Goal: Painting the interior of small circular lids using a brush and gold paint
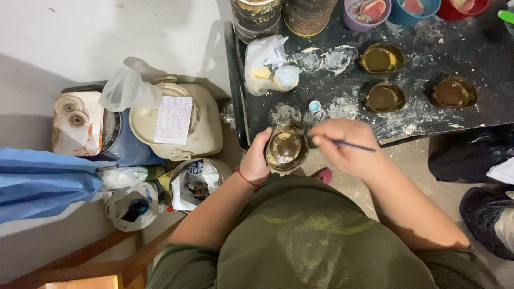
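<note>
Holding a thin blue-handled brush [350, 144] pinched in the right hand [348, 150], grip narrow on the shaft, tip pointing toward 9 o'clock at a small round mould [286, 149]. Left hand [256, 160] cups that mould from its 9 o'clock side, grip wrapped around the wall, held off the edge of the black bench [471, 115], just above the lap. Inside looks brown and glossy with yellowish patches; whether the tip touches the rim is hard to tell, blurred there.

Step, as I judge it: brushing or coating the inside of the held mould. Next move calls for a steady left hold and light, short strokes along the inner wall, without spilling.

Counts, going outward:
- brush: one
- held mould: one
- filled brown moulds on bench, 1 to 2 o'clock: three [381, 58] [384, 97] [454, 92]
- small blue cap [315, 106] at 12 o'clock: one
- clear bag with pale lumps [267, 64]: one
- coloured cups at top edge [367, 12]: three in view
- dark tins [256, 16] at 11 o'clock: two
- cream lidded tub with paper note [176, 120] on floor, 9 o'clock: one
</note>
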